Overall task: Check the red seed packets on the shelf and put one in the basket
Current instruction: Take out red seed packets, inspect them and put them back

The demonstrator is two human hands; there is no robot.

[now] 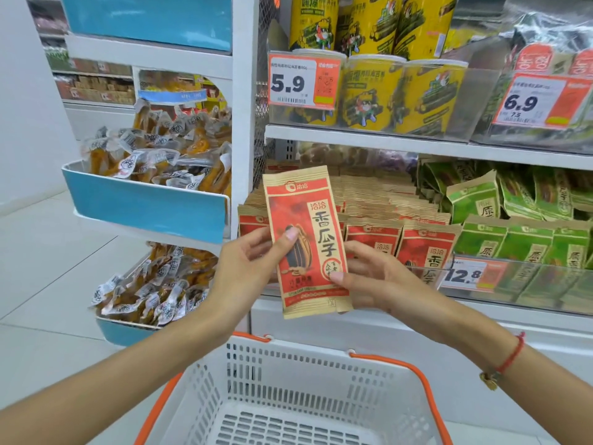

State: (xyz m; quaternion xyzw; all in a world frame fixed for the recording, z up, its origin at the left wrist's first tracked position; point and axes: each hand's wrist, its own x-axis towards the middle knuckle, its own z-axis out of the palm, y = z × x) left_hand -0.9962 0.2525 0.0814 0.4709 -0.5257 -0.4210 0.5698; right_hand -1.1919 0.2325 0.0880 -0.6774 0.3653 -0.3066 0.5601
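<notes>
Holding one red seed packet (306,242) upright, left hand (247,268) and right hand (372,277) both pinching its edges, above white basket (378,390), shelf (417,147) behind

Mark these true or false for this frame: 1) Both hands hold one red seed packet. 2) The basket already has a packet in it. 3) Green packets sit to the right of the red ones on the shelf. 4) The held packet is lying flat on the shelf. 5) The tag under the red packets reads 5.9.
1) True: the left hand and right hand both grip the red seed packet.
2) False: the basket shows no packet inside.
3) True: the green packets stand right of the red packets on the shelf.
4) False: it is held upright, in front of the shelf, above the basket.
5) False: that price tag reads 12.8.
</notes>
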